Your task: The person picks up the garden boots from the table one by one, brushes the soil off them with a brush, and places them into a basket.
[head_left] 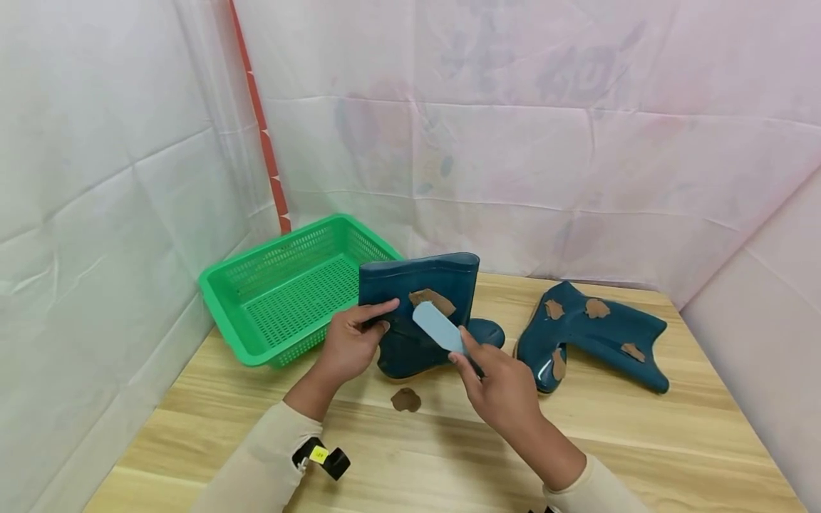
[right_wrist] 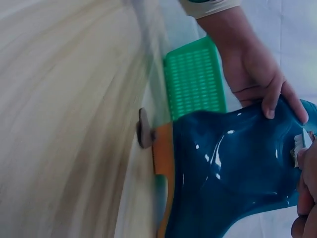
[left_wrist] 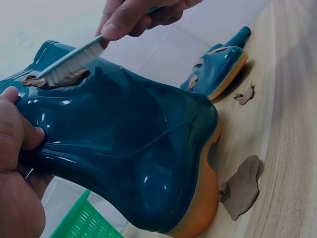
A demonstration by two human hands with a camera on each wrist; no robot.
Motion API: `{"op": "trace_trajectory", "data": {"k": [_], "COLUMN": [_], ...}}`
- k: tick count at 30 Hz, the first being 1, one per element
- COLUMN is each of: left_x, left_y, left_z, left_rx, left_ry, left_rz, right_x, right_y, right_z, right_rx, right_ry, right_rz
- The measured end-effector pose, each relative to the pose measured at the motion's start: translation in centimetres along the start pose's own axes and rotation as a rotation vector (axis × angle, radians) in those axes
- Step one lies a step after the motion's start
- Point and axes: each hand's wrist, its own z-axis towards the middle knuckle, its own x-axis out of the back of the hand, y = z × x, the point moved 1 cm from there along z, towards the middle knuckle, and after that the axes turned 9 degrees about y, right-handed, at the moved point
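A dark teal rubber boot (head_left: 410, 342) with an orange sole stands on the table, its shaft upward. My left hand (head_left: 349, 342) grips the shaft at its left side, thumb and fingers on the rubber. In my right hand (head_left: 503, 385) is a pale blue brush (head_left: 439, 328), pinched by its handle. White bristles, plain in the left wrist view, press against a brown mud-like patch (left_wrist: 74, 78) on the shaft. One flat brown piece (head_left: 406, 400) lies on the table before the boot; the left wrist view shows it close to the sole.
A second teal boot (head_left: 590, 328) lies on its side at the right, with several brown patches on it. Behind and left of the held boot sits a green perforated basket (head_left: 256, 356). White sheeting (head_left: 513, 157) walls the wooden table (head_left: 616, 449).
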Motion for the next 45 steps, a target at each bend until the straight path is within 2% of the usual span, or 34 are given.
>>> {"op": "trace_trajectory", "data": {"k": [7, 9, 14, 16, 19, 21, 24, 26, 27, 29, 32, 34, 40, 45], "left_x": [0.1, 0.1, -0.1, -0.1, -0.1, -0.1, -0.1, -0.1, -0.1, -0.1, -0.1, -0.1, -0.1, -0.1], "left_y": [0.0, 0.1, 0.1, 0.1, 0.0, 0.0, -0.1, -0.1, -0.2, -0.2, -0.2, -0.1, -0.2, -0.1], "left_z": [0.2, 0.2, 0.1, 0.1, 0.2, 0.1, 0.1, 0.0, -0.1, -0.1, 0.0, 0.0, -0.3, -0.2], "left_rx": [-0.045, -0.05, -0.029, -0.024, -0.035, -0.04, -0.036, -0.025, -0.021, -0.019, -0.034, -0.045, -0.023, -0.032], "left_ry": [0.024, 0.022, 0.011, 0.01, 0.016, 0.028, 0.035, 0.032, 0.028, 0.025, 0.032, 0.034, 0.011, 0.01], "left_rz": [-0.005, -0.014, -0.039, -0.042, -0.03, -0.022, -0.01, -0.01, -0.008, -0.016, -0.032, -0.036, -0.026, -0.013], "right_x": [0.7, 0.5, -0.2, 0.0, 0.7, 0.7, 0.3, 0.1, 0.1, 0.2, 0.7, 0.8, 0.5, 0.7], "right_y": [0.1, 0.1, 0.1, 0.2, 0.5, 0.7, 0.6, 0.4, 0.4, 0.4, 0.7, 0.8, 0.1, -0.7], "right_z": [0.6, 0.7, -0.4, -0.6, 0.1, 0.5, 0.3, -0.2, -0.4, -0.4, 0.1, 0.4, 0.0, 1.2], "right_rx": [0.057, 0.043, 0.025, 0.041, 0.032, 0.006, -0.041, -0.044, -0.039, -0.019, -0.002, 0.001, 0.001, 0.052], "right_ry": [0.182, 0.167, 0.002, 0.034, 0.153, 0.167, 0.039, -0.05, -0.069, -0.029, 0.115, 0.158, 0.01, 0.108], "right_rz": [0.104, 0.103, 0.065, 0.094, 0.141, 0.144, 0.095, 0.073, 0.07, 0.089, 0.154, 0.169, 0.114, 0.126]}}
